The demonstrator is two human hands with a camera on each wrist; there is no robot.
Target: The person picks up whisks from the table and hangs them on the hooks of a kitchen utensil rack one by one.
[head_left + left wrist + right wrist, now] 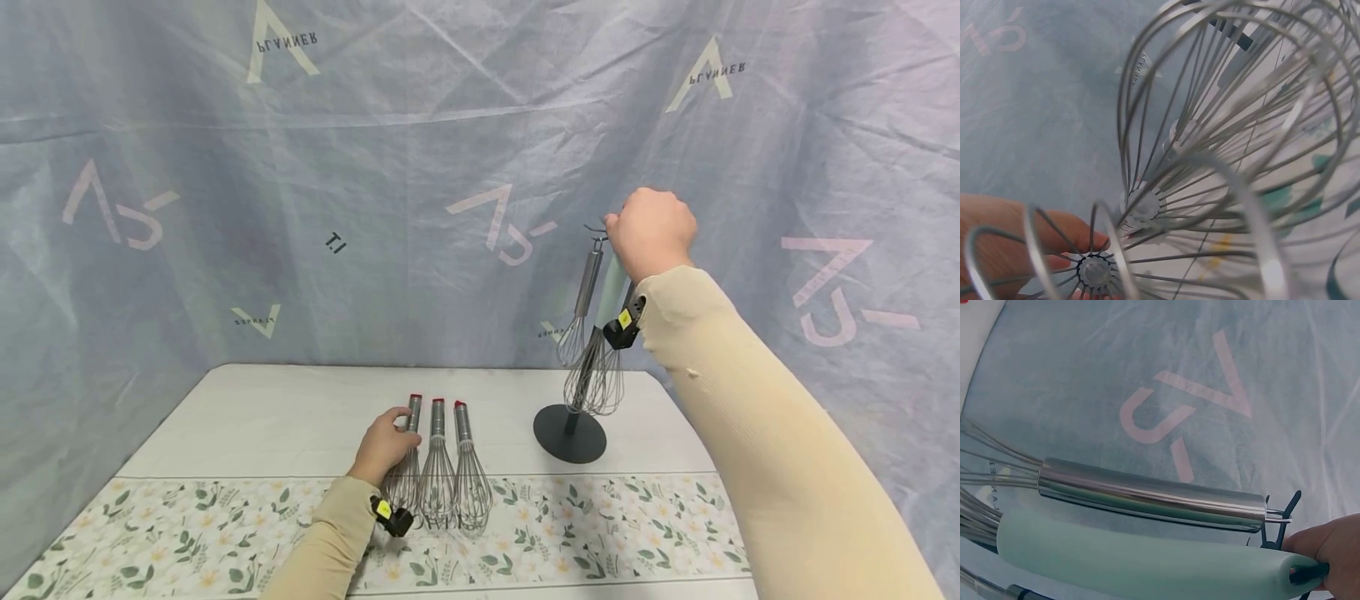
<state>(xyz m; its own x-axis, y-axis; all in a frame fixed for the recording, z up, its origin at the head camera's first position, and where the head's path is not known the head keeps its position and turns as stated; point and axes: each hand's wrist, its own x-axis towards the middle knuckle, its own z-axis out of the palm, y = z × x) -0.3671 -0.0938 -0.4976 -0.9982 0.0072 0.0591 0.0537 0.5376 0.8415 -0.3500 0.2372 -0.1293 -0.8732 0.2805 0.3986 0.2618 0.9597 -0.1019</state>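
Observation:
On the table, three wire whisks with metal handles and red ends lie side by side. My left hand (386, 446) grips the leftmost whisk (413, 421) by its handle, index finger and thumb on either side. The middle whisk (438, 421) and the right-hand whisk (464, 425) lie just beside it. Raised high, my right hand (652, 232) holds the top of a black whisk stand (551, 437), covering most of its hooks. A mint-green-handled whisk (1135, 556) hangs there, a hook through its hole. Next to it hangs a smaller steel whisk (1154, 494).
Another whisk (1019, 592) with a metal handle hangs on the stand, partly hidden by my right forearm. A floral runner (247, 533) crosses the white table (285, 417). A grey-blue curtain (405, 167) closes off the back and sides.

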